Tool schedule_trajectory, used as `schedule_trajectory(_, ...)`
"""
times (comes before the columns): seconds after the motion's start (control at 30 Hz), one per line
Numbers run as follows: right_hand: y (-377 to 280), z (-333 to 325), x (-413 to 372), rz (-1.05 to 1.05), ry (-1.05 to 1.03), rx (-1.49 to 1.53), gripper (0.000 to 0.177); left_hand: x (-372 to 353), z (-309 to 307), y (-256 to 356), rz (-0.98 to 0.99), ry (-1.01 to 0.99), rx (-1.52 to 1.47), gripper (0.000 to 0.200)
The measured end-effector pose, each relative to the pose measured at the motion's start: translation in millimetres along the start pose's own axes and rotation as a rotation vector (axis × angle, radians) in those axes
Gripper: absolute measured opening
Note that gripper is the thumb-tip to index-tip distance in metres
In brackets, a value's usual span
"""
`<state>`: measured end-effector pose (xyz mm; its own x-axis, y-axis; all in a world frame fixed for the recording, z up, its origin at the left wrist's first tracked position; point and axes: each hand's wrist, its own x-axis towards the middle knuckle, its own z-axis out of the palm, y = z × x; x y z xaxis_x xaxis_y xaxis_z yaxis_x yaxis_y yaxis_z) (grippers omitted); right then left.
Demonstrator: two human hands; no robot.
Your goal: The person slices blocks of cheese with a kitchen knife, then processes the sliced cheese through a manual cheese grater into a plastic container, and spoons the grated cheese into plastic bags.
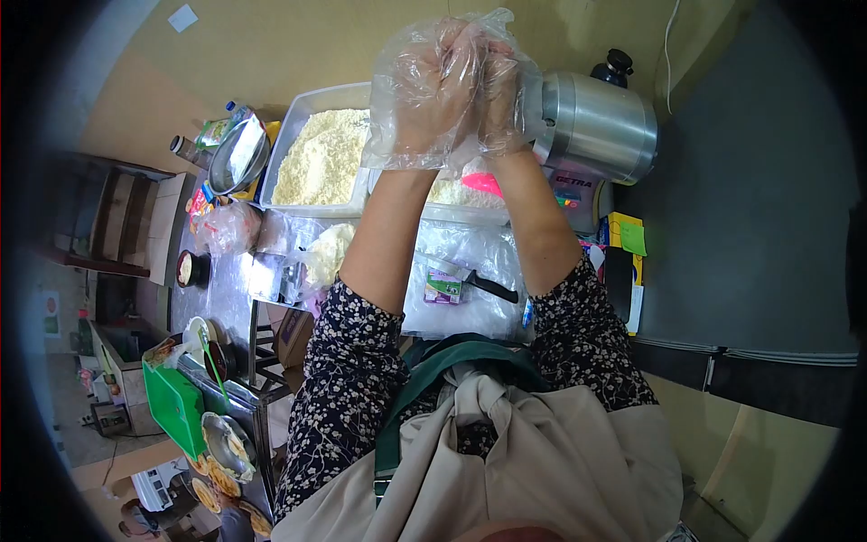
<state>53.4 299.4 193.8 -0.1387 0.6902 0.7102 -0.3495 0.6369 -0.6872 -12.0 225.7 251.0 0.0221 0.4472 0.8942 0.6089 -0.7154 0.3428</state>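
Clear, loose plastic gloves cover both hands down to the wrists. My left hand (426, 95) and my right hand (499, 95) are raised and pressed together, fingers folded into each other and into the crinkled plastic. They overlap the back rim of two white tubs in this view. One tub (312, 211) holds pale yellow powder (316, 158); the other tub (465, 215) sits behind my forearms with white powder and a pink scoop (483, 184). Below my hands, a knife (492, 287) with a black handle lies beside a purple and green packet (442, 285) on plastic sheeting (470, 318).
A large metal canister (601, 126) stands at the back right. To the left are a metal sieve (239, 158), a plastic bag (230, 228) and a small dark bowl (191, 269). A green tray (176, 406) and a bowl (228, 447) of batter-like stuff sit lower left. Another person (140, 519) is below.
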Motion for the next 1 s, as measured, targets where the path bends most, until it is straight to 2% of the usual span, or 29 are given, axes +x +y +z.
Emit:
schedule_trajectory(0.1, 0.9, -0.6, -2.1, -0.100, 0.001, -0.084, 0.027, -0.9, 0.0, -0.8, 0.028, -0.005, -0.007, 0.027)
schedule_trajectory(0.23, 3.5, -2.0, -4.3, -0.075, 0.000, -0.037, 0.029, -4.7, 0.7, -1.8, -0.055, -0.003, 0.119, 0.028)
schedule_trajectory(0.3, -3.8, -2.1, -4.7, -0.106, -0.038, -0.162, 0.034, -5.6, 0.0, -2.4, -0.010, -0.020, 0.210, 0.028)
schedule_trajectory(0.33, -1.3, -2.2, -5.6, -0.106, -0.036, -0.163, 0.034, -6.5, 0.4, -2.6, -0.010, -0.020, 0.209, 0.028)
schedule_trajectory(0.4, 3.6, -1.2, -7.1, -0.092, -0.022, -0.104, 0.038, -8.5, 0.7, -2.6, 0.074, 0.005, 0.398, 0.026)
schedule_trajectory(0.43, 4.0, -1.5, -7.3, -0.092, -0.021, -0.104, 0.038, -6.9, -0.1, -0.1, 0.074, 0.004, 0.397, 0.026)
schedule_trajectory(0.5, 5.0, -2.3, -7.5, -0.012, -0.028, -0.100, 0.038, -3.4, -1.6, 4.3, -0.032, -0.037, 0.113, 0.028)
schedule_trajectory(0.53, 5.6, -2.3, -7.5, -0.012, -0.026, -0.100, 0.038, -2.1, -2.3, 6.9, -0.031, -0.038, 0.112, 0.028)
schedule_trajectory(0.6, 6.5, -1.6, -7.2, 0.051, -0.030, -0.005, 0.035, 0.1, -3.5, 10.8, -0.187, -0.079, 0.116, 0.031)
schedule_trajectory(0.73, -8.4, -1.5, -9.6, 0.043, -0.028, 0.043, 0.029, -5.7, -0.9, 5.1, -0.081, -0.032, 0.109, 0.032)
schedule_trajectory(0.8, -19.5, -1.6, -9.8, 0.214, -0.001, 0.328, 0.030, -7.0, -0.2, 1.6, -0.024, -0.021, 0.135, 0.033)
schedule_trajectory(0.83, -15.4, -0.7, -10.0, 0.215, -0.001, 0.327, 0.030, -6.5, -1.4, 2.7, -0.025, -0.021, 0.134, 0.033)
schedule_trajectory(0.9, -5.9, 1.5, -9.9, 0.085, 0.006, 0.339, 0.036, -6.0, -2.8, 4.9, -0.009, -0.048, 0.064, 0.034)
schedule_trajectory(1.0, -19.6, 1.6, -10.5, 0.195, 0.004, 0.372, 0.035, -9.4, -0.5, 3.9, -0.035, -0.011, 0.073, 0.033)
